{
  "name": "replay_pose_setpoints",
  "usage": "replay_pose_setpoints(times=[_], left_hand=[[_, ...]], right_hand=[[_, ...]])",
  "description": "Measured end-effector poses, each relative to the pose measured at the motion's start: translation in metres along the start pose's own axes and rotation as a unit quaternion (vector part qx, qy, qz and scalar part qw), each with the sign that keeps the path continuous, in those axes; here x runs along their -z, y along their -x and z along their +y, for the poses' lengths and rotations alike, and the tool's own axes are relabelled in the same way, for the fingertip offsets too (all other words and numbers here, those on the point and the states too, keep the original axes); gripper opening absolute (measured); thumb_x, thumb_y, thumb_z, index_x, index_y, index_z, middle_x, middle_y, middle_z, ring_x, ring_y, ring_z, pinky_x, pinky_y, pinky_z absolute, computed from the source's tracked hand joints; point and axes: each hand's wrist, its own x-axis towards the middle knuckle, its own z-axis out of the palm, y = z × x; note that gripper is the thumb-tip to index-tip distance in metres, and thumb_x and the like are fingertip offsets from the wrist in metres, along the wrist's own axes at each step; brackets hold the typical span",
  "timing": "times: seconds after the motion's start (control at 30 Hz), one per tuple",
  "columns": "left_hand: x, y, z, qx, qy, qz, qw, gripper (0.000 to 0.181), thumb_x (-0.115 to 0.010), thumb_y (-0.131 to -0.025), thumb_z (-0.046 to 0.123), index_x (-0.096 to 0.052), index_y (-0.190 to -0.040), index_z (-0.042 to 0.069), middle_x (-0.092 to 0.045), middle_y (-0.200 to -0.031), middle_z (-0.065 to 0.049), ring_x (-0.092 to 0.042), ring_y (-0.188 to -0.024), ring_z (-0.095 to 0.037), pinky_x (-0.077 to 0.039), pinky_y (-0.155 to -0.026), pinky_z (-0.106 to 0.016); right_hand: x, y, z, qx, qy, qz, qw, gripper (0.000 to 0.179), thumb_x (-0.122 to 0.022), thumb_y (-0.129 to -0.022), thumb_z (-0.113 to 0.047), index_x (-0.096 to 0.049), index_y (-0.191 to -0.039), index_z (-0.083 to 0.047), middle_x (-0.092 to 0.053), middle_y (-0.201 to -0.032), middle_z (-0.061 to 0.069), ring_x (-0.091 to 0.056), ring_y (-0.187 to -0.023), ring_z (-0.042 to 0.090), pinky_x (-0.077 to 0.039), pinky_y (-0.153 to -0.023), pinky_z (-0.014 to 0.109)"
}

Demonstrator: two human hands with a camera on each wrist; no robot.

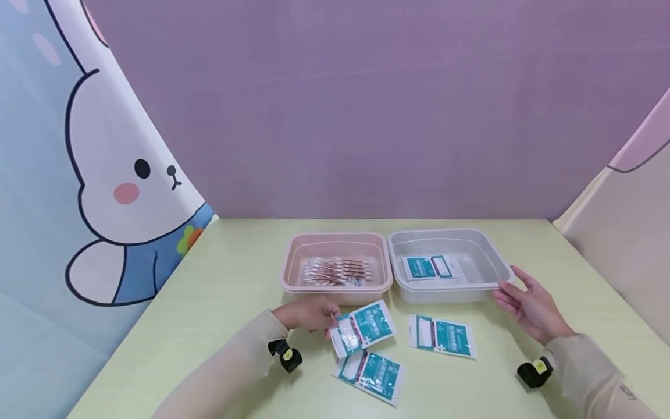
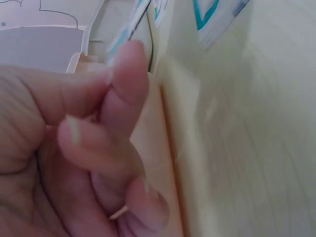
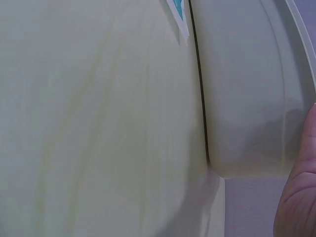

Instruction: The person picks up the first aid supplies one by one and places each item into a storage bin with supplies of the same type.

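Observation:
My left hand (image 1: 307, 314) pinches one end of a flat teal-and-white packet (image 1: 373, 325) between thumb and fingers, just in front of the pink tray (image 1: 293, 286). That packet partly covers a second teal-and-white packet (image 1: 378, 377) lying on the table. In the left wrist view the thumb meets the index finger (image 2: 131, 89), and the packet's edge beyond is blurred. My right hand (image 1: 535, 308) grips the near right corner of the pale grey tray (image 1: 489, 262), thumb on the rim. One teal-and-white packet (image 1: 426, 267) lies inside that tray.
Several cotton swabs (image 1: 342, 270) in clear wrapping lie in the pink tray, which stands against the grey tray's left side. Another teal-and-white packet (image 1: 442, 336) lies on the pale green table (image 1: 230, 267) before the grey tray. A purple panel (image 1: 366, 116) rises behind the table.

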Motion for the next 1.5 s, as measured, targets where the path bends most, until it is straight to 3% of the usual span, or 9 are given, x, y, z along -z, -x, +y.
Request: replay_pose_setpoints(times=[0.4, 0.6, 0.77, 0.97, 1.07, 1.13, 1.3, 1.4, 1.5], left_hand=[[0.011, 0.002, 0.006, -0.045, 0.098, -0.027, 0.9938, 0.016, -0.051, -0.096, 0.001, -0.059, -0.082, 0.0, -0.053, -0.063, 0.004, -0.032, -0.047, -0.007, -0.026, -0.044, -0.018], [0.019, 0.001, 0.011, -0.062, 0.107, -0.02, 0.9921, 0.013, -0.05, -0.096, 0.0, -0.059, -0.087, -0.004, -0.053, -0.063, 0.004, -0.034, -0.049, -0.006, -0.027, -0.046, -0.018], [0.025, -0.004, 0.013, -0.07, 0.102, 0.002, 0.9923, 0.012, -0.052, -0.096, 0.001, -0.063, -0.092, -0.003, -0.055, -0.064, 0.003, -0.037, -0.051, -0.007, -0.03, -0.048, -0.018], [0.039, -0.016, 0.027, -0.068, 0.104, 0.035, 0.9916, 0.016, -0.057, -0.095, 0.005, -0.069, -0.088, -0.004, -0.059, -0.064, 0.004, -0.036, -0.05, -0.008, -0.028, -0.047, -0.018], [0.048, -0.024, 0.036, -0.065, 0.118, 0.042, 0.99, 0.016, -0.057, -0.095, 0.005, -0.068, -0.089, -0.005, -0.059, -0.066, 0.003, -0.04, -0.054, -0.01, -0.032, -0.051, -0.019], [0.053, -0.028, 0.041, -0.049, 0.113, 0.049, 0.9912, 0.016, -0.057, -0.096, 0.007, -0.067, -0.088, -0.002, -0.059, -0.068, 0.001, -0.042, -0.057, -0.013, -0.034, -0.052, -0.021], [0.063, -0.042, 0.047, -0.027, 0.108, 0.075, 0.991, 0.018, -0.055, -0.097, 0.01, -0.067, -0.087, 0.002, -0.065, -0.086, -0.003, -0.053, -0.075, -0.021, -0.043, -0.067, -0.027], [0.067, -0.051, 0.05, -0.031, 0.108, 0.085, 0.9901, 0.02, -0.055, -0.097, 0.011, -0.065, -0.085, -0.001, -0.065, -0.092, -0.003, -0.056, -0.086, -0.024, -0.046, -0.076, -0.032], [0.071, -0.06, 0.054, -0.031, 0.11, 0.089, 0.9894, 0.022, -0.054, -0.098, 0.011, -0.064, -0.083, -0.002, -0.066, -0.093, -0.004, -0.056, -0.087, -0.024, -0.047, -0.08, -0.037]], right_hand=[[-0.001, 0.001, -0.001, -0.002, 0.001, 0.001, 1.0, 0.09, -0.053, -0.097, -0.003, 0.02, -0.15, -0.014, -0.069, -0.086, 0.007, -0.07, -0.077, 0.015, -0.056, -0.074, 0.023], [-0.001, 0.0, 0.0, -0.004, 0.004, 0.001, 1.0, 0.089, -0.052, -0.098, -0.003, 0.019, -0.15, -0.015, -0.069, -0.087, 0.006, -0.07, -0.078, 0.015, -0.056, -0.074, 0.023], [-0.001, -0.002, 0.002, -0.003, 0.004, 0.003, 1.0, 0.084, -0.052, -0.097, -0.003, 0.008, -0.153, -0.02, -0.069, -0.088, 0.006, -0.07, -0.078, 0.015, -0.056, -0.075, 0.023], [-0.001, 0.0, 0.002, -0.004, 0.006, 0.007, 0.9999, 0.088, -0.052, -0.098, -0.004, 0.015, -0.152, -0.018, -0.069, -0.087, 0.006, -0.07, -0.077, 0.014, -0.056, -0.074, 0.023], [0.001, 0.0, 0.003, -0.001, 0.001, 0.008, 1.0, 0.079, -0.052, -0.098, -0.004, 0.002, -0.152, -0.022, -0.069, -0.087, 0.007, -0.07, -0.077, 0.014, -0.056, -0.074, 0.024], [0.002, -0.001, 0.004, -0.002, 0.002, 0.008, 1.0, 0.078, -0.052, -0.098, -0.004, 0.001, -0.152, -0.02, -0.069, -0.087, 0.007, -0.07, -0.077, 0.014, -0.056, -0.074, 0.023], [0.004, -0.004, 0.005, -0.008, 0.003, 0.012, 0.9999, 0.087, -0.052, -0.098, -0.004, 0.015, -0.152, -0.017, -0.069, -0.085, 0.007, -0.07, -0.076, 0.013, -0.056, -0.073, 0.023], [0.005, -0.005, 0.005, -0.011, 0.001, 0.016, 0.9998, 0.089, -0.053, -0.097, -0.004, 0.017, -0.152, -0.017, -0.069, -0.085, 0.007, -0.07, -0.075, 0.013, -0.056, -0.073, 0.023], [0.006, -0.006, 0.005, -0.011, 0.0, 0.016, 0.9998, 0.09, -0.053, -0.097, -0.004, 0.019, -0.151, -0.015, -0.069, -0.084, 0.007, -0.07, -0.074, 0.013, -0.056, -0.072, 0.023]])
